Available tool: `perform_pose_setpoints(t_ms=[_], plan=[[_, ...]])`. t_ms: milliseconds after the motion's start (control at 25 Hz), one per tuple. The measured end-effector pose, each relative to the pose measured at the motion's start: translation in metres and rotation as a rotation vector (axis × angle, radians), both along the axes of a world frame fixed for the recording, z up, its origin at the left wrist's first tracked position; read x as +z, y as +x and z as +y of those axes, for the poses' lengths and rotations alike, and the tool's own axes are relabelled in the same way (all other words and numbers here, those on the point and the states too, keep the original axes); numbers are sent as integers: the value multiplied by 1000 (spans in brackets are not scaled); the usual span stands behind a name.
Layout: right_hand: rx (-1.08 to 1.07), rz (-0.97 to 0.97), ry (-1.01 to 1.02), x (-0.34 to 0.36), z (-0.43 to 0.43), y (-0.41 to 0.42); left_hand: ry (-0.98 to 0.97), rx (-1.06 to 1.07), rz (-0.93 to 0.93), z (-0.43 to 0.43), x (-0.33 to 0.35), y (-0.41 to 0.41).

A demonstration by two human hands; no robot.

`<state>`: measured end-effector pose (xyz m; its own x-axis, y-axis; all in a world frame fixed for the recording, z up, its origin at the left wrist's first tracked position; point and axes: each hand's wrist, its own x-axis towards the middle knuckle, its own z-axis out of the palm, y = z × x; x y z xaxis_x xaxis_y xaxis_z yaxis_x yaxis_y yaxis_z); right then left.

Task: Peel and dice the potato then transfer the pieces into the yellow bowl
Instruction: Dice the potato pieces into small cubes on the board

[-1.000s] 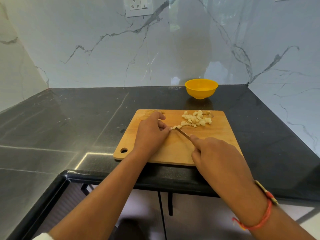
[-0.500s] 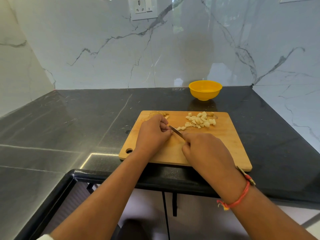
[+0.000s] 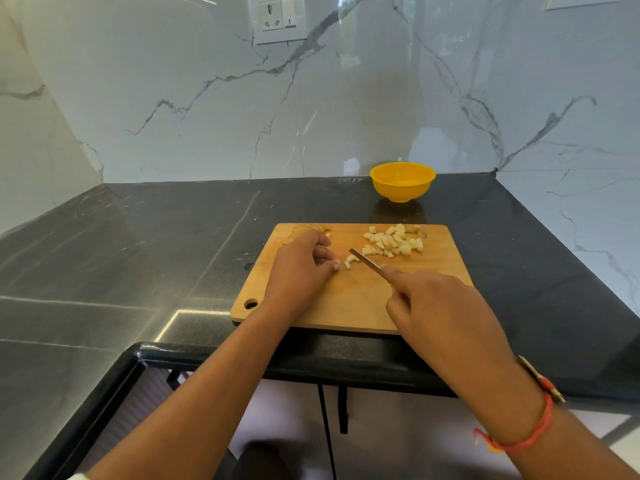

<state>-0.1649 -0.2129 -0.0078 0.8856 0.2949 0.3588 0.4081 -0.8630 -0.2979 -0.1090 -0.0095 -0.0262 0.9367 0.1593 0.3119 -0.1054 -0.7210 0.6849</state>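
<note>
A wooden cutting board (image 3: 346, 306) is lying on the dark table (image 3: 138, 254), close to the front edge. Both hands are working over it.

The left hand (image 3: 301, 268) is resting on the left part of the board. Its fingers are curling in, and the fingertips are pinching a small potato piece (image 3: 336, 266) down on the wood.

The right hand (image 3: 440, 306) is gripping the knife (image 3: 365, 260). The hand is hiding the handle, and one finger is lying along the top of the blade. The thin blade is pointing up and to the left, toward the left hand. Its tip is sitting just beside a few loose bits (image 3: 350, 261) of potato in the middle of the board. There is a little gap between these bits and the piece under the left fingers.

A pile of potato cubes (image 3: 394, 241) is sitting at the far right part of the board, near the blade. Some potato peels (image 3: 311, 230) are lying at the far left corner, partly behind the left hand.

The yellow bowl (image 3: 402, 183) is standing on the table behind the board, near the wall. I cannot tell if anything is lying in it.

A red thread band (image 3: 533, 434) is going around the right wrist. A white wall socket (image 3: 278, 17) is sitting high on the marble wall (image 3: 173, 98).
</note>
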Motion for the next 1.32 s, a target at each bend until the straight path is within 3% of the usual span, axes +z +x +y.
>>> perform_pose_setpoints(t_ms=[480, 680, 880, 1080, 1320], plan=[[-139, -40, 311, -17, 6, 33, 2, -21, 21, -46, 6, 36], [-98, -23, 304, -16, 4, 31, -44, 31, -13, -25, 9, 32], [7, 16, 217, -16, 15, 35, 248, 175, -23, 22, 8, 31], [-28, -10, 208, -18, 22, 36, 352, 164, -12, 19, 3, 36], [-50, -42, 233, -23, 21, 37, 313, 150, 13, 14, 5, 41]])
